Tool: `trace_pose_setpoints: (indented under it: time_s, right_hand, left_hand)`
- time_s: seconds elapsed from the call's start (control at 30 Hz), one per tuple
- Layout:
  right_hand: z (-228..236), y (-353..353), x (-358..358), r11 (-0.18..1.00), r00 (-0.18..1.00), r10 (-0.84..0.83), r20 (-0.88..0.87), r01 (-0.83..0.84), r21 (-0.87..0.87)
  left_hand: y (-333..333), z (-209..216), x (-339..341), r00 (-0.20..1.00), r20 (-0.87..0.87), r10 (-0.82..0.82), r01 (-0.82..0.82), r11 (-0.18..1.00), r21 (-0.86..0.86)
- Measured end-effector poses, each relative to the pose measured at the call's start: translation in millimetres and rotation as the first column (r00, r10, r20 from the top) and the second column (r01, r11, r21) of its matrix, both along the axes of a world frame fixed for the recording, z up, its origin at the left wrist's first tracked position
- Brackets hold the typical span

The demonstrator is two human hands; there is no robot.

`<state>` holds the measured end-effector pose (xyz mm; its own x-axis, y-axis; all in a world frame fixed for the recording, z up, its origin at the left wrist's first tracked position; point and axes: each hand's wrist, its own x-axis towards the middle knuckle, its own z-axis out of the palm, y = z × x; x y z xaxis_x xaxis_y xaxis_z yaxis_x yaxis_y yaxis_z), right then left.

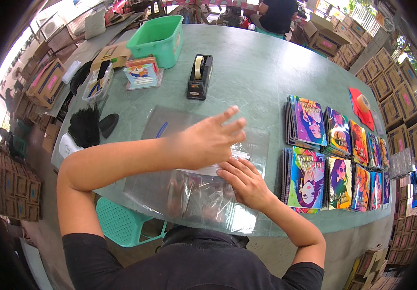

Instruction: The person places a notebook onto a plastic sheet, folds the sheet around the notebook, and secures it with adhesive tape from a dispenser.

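Note:
Fingers spread, my left hand (pixel 208 140) is raised over the middle of the work spot, slightly blurred and holding nothing. My right hand (pixel 245 182) lies flat with its fingertips on a white strip (pixel 203 170), partly hidden under my left hand and wrist; I cannot tell exactly what it is. Below the strip are crinkled clear plastic bags (pixel 201 195). They rest on a clear plastic sheet (pixel 143 166) near the table's front edge. A blue pen-like piece (pixel 162 129) lies on the sheet beside my left forearm.
Stacks of colourful spiral notebooks (pixel 308 176) fill the table's right side. Beyond my hands stands a black tape dispenser (pixel 200 79). A green tub (pixel 157 43), small cards (pixel 141 72) and a black brush (pixel 85 124) are at left. A red cloth (pixel 360 107) lies far right.

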<state>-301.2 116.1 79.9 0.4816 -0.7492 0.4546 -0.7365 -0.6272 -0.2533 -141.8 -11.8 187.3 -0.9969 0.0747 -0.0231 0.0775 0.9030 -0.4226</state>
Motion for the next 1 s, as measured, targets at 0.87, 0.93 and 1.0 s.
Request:
trace_pose_setpoints:
  time_s: [0.87,0.93,1.0]
  right_hand:
    - [0.1,2.2,13.1,0.961,0.968,-0.219,0.123,0.235,-0.143]
    - [2.9,2.0,14.1,0.958,0.962,-0.237,0.137,0.255,-0.133]
    - [5.3,2.1,15.8,0.957,0.956,-0.251,0.154,0.269,-0.111]
  left_hand:
    - [52.8,-50.9,68.8,0.475,-0.733,0.487,0.139,0.781,0.609]
    - [44.1,-67.4,102.5,0.496,-0.659,0.565,0.156,0.689,0.708]
    - [55.8,-95.4,115.0,0.544,-0.539,0.643,-0.1,0.688,0.719]
